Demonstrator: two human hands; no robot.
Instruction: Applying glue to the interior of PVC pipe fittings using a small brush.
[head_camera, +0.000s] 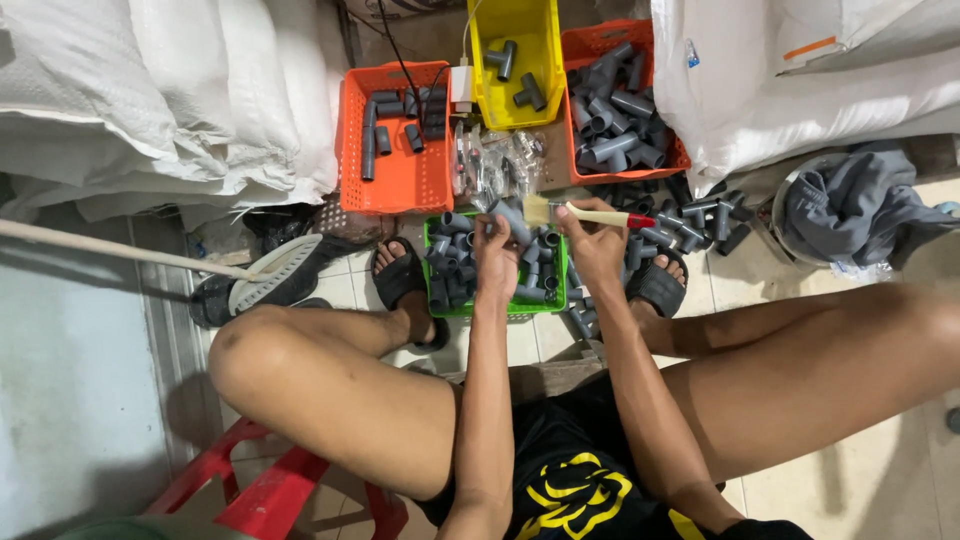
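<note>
My left hand (495, 255) holds a short grey pipe fitting (511, 219) up over a green basket (556, 300) filled with several grey fittings. My right hand (592, 240) grips a small paintbrush (585, 213) with a pale wooden handle and red end. The bristles touch the fitting's upper end. Both hands hover between my sandalled feet.
An orange basket (395, 175) with a few fittings, a yellow bin (513, 60) with two tee fittings and a second orange basket (620, 100) full of fittings stand beyond. Clear plastic bags (495, 160) lie between them. White sacks (150, 90) flank both sides. Loose fittings (700, 222) litter the floor. A red stool (265, 490) is beneath me.
</note>
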